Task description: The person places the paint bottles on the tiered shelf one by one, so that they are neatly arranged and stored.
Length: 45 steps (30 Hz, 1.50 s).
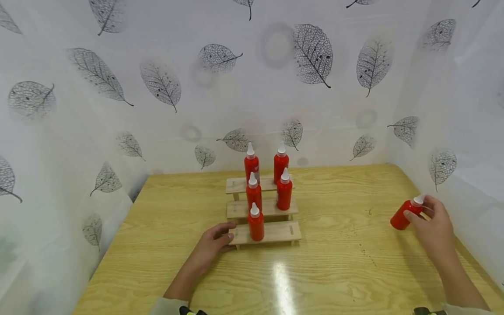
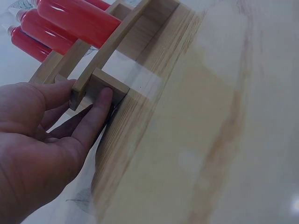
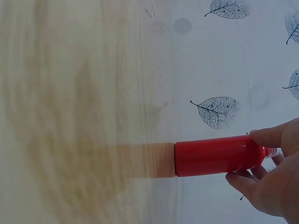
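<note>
On the table's right side my right hand holds a red squeeze bottle by its upper part, below the white pointed cap. In the right wrist view the bottle has its base right at the tabletop, with its reflection beside it. A three-step wooden stand is at the middle of the table. My left hand grips the left end of its lowest step, thumb at the board and a finger against the leg. Several matching red bottles stand upright on the steps.
The wood-grain table meets a white curtain printed with grey leaves at the back and sides. Two red bottles are on the top step, two on the middle one, and one on the lowest.
</note>
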Tool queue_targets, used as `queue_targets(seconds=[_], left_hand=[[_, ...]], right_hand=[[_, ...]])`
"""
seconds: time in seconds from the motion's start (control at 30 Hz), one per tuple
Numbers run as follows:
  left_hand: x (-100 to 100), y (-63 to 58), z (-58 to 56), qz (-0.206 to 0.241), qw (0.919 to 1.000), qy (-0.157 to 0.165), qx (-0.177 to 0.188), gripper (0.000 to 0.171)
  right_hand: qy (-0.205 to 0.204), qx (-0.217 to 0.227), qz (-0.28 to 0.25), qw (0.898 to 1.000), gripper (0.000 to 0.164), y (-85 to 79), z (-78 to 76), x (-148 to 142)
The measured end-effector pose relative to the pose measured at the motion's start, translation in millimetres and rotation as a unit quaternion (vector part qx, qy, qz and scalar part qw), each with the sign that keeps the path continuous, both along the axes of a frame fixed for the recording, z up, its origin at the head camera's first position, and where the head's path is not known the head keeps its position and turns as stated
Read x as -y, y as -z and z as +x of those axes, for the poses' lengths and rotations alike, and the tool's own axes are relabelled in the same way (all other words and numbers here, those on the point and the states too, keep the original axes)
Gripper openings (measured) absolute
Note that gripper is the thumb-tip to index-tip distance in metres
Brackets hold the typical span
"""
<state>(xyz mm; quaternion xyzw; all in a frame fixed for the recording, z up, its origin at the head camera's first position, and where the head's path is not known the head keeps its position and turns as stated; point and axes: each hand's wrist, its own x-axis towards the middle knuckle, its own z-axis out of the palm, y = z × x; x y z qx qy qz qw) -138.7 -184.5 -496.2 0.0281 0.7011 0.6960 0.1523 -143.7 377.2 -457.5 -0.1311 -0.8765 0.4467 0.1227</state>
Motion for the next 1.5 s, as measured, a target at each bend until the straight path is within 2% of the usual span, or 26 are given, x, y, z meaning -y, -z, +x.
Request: queue_targets(seconds=[0.27, 0.5, 0.73, 0.97, 1.23, 1.5], left_hand=[[0, 3.4, 0.2, 0.002, 1.0, -0.006, 0.001, 0.042], [-1, 2.1, 0.4, -0.004, 1.0, -0.004, 0.001, 0.041], [-1, 2.4, -0.1, -0.007, 1.0, 0.001, -0.001, 0.042], [0, 2.4, 0.6, -0.004, 1.0, 0.007, -0.002, 0.043], [0, 1.3, 0.6, -0.007, 1.0, 0.004, -0.003, 0.042], [1, 1.2, 0.0, -0.002, 1.0, 0.002, -0.003, 0.042]], right_hand=[[0.015, 0.002, 0.004, 1.0, 0.073, 0.6, -0.6, 2], [0.02, -0.046, -0.012, 0.999, 0.066, -1.9, 1.6, 11], [-0.018, -0.091, -0.027, 0.995, 0.066, -14.2, 5.0, 33], [-0.061, -0.121, -0.046, 0.99, 0.054, -29.8, 4.8, 65], [-0.121, -0.132, -0.035, 0.983, 0.059, -42.3, 7.2, 111], [-0.187, -0.139, -0.041, 0.972, 0.057, -45.3, 7.5, 156]])
